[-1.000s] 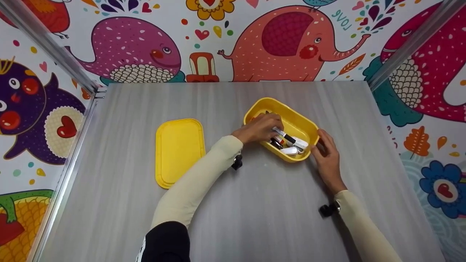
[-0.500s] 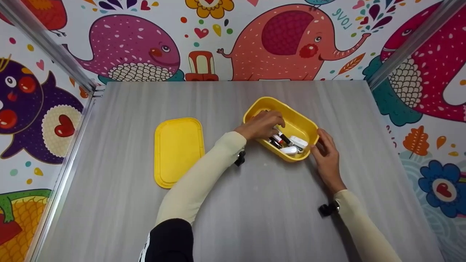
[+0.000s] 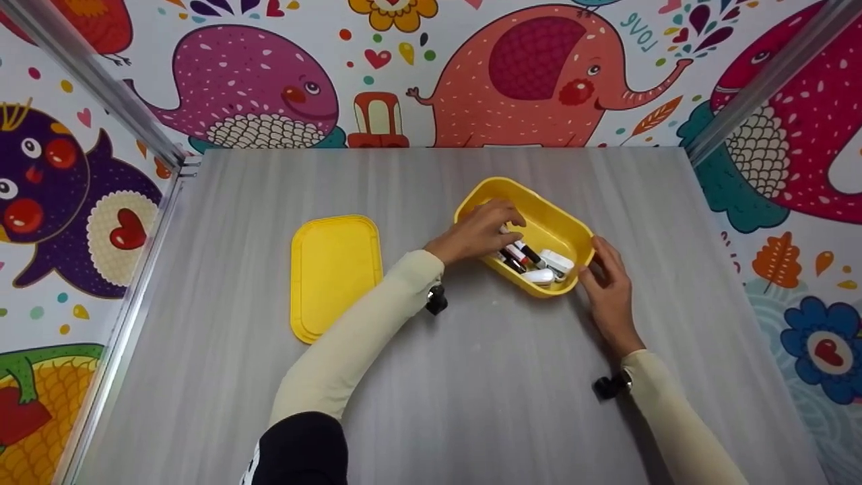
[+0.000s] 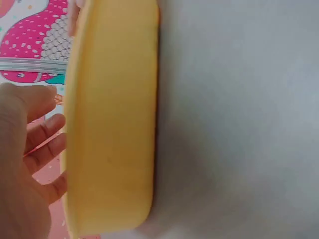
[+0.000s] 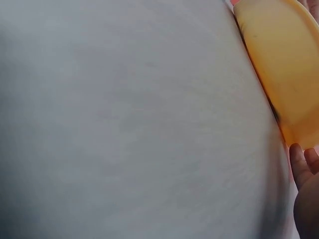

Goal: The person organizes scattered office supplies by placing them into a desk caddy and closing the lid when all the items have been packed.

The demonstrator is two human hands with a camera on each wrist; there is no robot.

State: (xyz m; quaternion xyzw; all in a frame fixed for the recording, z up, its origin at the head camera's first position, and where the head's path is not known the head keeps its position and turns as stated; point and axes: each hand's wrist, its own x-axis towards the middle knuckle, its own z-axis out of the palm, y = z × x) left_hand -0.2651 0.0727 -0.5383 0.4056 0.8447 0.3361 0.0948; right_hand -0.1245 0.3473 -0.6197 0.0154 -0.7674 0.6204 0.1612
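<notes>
A yellow plastic box (image 3: 545, 232) stands uncovered on the table, holding markers and small white rounded things (image 3: 556, 261). Among the markers are a black-capped marker (image 3: 531, 254) and one with red on it. My left hand (image 3: 477, 232) hovers over the box's left part, fingers loosely bent and spread, with no object between them; it hides what lies beneath. In the left wrist view, the fingers (image 4: 47, 149) are beside the box's rim. My right hand (image 3: 609, 296) holds the box's right end, thumb and fingers against the wall.
A yellow lid (image 3: 333, 276) lies flat on the grey table (image 3: 485, 391), left of the box and partly behind the left sleeve (image 3: 357, 330). Walls with cartoon animals (image 3: 539, 81) and metal rails (image 3: 121, 94) border the table.
One second ago my left hand pinched a black-and-white marker over the box. It has let the marker down among the others, and the fingers have parted. The right hand stays on the box.
</notes>
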